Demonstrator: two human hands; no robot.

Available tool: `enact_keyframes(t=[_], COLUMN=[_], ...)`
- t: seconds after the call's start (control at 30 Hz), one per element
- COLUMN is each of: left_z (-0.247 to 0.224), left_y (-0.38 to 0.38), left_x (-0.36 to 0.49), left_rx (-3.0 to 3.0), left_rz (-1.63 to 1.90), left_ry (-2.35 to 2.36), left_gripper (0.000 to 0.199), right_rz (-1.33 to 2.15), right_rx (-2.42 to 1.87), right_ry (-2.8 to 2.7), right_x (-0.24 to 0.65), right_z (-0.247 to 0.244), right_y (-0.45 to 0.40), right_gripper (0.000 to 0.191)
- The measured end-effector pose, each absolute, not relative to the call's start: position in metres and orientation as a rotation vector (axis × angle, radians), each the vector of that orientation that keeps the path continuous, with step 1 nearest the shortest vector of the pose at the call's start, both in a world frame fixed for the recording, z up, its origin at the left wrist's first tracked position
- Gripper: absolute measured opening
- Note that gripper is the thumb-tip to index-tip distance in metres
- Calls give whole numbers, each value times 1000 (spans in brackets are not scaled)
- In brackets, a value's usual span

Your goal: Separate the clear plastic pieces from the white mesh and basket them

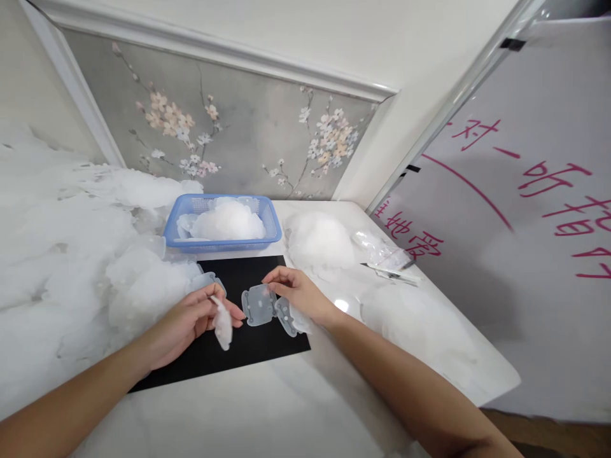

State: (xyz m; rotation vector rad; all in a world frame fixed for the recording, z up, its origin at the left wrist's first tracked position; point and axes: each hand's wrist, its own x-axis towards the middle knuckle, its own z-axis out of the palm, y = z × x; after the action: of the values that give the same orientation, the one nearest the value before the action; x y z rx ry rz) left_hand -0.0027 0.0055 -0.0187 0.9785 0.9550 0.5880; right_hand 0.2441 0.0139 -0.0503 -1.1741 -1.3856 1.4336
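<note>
Over the black mat [267, 346], my left hand [191, 318] is closed on a small translucent piece [223, 326] that hangs from its fingers. My right hand [298, 292] pinches the upper right edge of a flat, clear plastic piece [259, 305] with rounded tabs and small dots. Another clear piece [286, 316] lies below my right hand, partly beyond the mat's right edge. One more translucent piece [209, 280] shows behind my left hand at the mat's upper left.
A blue basket [222, 244] holding translucent pieces stands behind the mat. Large heaps of such pieces [71, 273] fill the left side; another pile [319, 238] is right of the basket. A white pen-like tool [394, 275] and a whiteboard [539, 331] are at the right.
</note>
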Motion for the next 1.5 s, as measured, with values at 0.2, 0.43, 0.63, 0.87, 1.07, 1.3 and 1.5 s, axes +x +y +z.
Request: enact_keyframes(t=[0.2, 0.43, 0.63, 0.87, 1.07, 1.3, 1.5], left_z=[-23, -22, -24, -23, -19, -17, -38], left_y=[6, 8, 9, 9, 3, 16, 31], left_x=[-2, -2, -1, 0, 0, -18, -32], left_rx=[986, 901, 871, 891, 1170, 2561, 2906], left_rz=[593, 628, 639, 615, 646, 759, 486], left_ry=[939, 903, 887, 887, 963, 1447, 1465], left_gripper=[23, 29, 39, 40, 44, 40, 39], right_rz=[1237, 1289, 1652, 2028, 1852, 1418, 1441], right_rx=[-1233, -1257, -1155, -964, -963, -1207, -1172], right_ry=[-1411, -1274, -1301, -1143, -1242, -1518, -1560], right_x=[243, 241, 236, 236, 238, 242, 244], right_z=[-50, -48, -44, -44, -46, -47, -50], right_y=[15, 15, 7, 6, 6, 9, 12], right_gripper=[47, 59, 46, 59, 44, 21, 16])
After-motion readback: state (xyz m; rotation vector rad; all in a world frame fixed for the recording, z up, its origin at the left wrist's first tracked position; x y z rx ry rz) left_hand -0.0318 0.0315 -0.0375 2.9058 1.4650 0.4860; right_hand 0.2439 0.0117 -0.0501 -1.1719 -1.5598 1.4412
